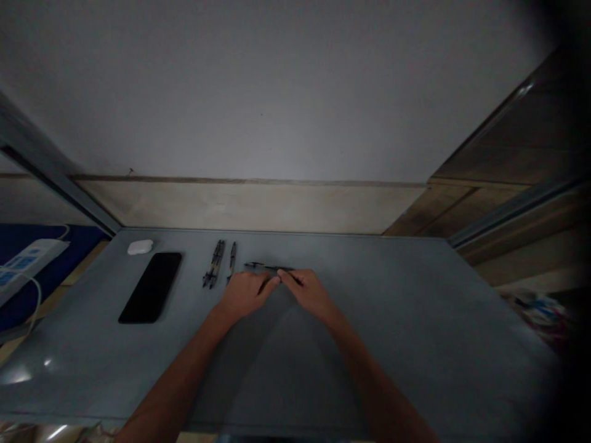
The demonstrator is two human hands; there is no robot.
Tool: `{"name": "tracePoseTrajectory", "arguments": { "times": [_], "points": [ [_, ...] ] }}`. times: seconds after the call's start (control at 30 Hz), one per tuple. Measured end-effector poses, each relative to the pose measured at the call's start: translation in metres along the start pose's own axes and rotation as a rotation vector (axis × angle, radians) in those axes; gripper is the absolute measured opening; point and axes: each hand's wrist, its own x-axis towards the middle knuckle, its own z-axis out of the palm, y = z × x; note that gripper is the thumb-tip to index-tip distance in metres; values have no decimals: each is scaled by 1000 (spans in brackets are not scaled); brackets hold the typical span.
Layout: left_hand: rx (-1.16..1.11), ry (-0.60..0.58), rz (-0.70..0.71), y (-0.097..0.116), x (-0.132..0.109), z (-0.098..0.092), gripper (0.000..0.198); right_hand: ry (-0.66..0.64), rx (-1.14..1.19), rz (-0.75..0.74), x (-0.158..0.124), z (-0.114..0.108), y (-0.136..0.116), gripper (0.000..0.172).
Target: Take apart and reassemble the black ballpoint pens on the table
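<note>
My left hand [247, 291] and my right hand [307, 290] meet over the middle of the table, thumbs and fingers closed at their tips. Whatever sits between the fingertips is too small and dark to make out. Just beyond the fingers are thin, dark pen-like pieces [253, 264], lying sideways and partly covered by my right hand. One dark pen [233, 253] lies beside my left hand, its near end close to the knuckles. Further left, several similar pens [213, 264] lie together in a bunch.
A black phone [151, 288] and a white earbud case [140, 247] lie on the left of the grey table [415, 320]. Off its left side is a white power strip [28, 267] with cables. A wall [258, 206] runs along the back edge, with metal posts at both far corners.
</note>
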Motion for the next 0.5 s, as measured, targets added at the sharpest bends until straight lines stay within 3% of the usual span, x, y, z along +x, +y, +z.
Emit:
{"name": "tracePoseTrajectory", "arguments": {
  "times": [0.2,0.33,0.5],
  "points": [
    [22,10,-20,1,1,1,44,28,-59,-32,1,0,-2,45],
    [56,15,-79,-2,3,1,31,20,-27,-85,0,0,-4,32],
    [47,27,-127,0,1,-1,28,-9,-47,-124,-2,0,-6,27]
  ]
}}
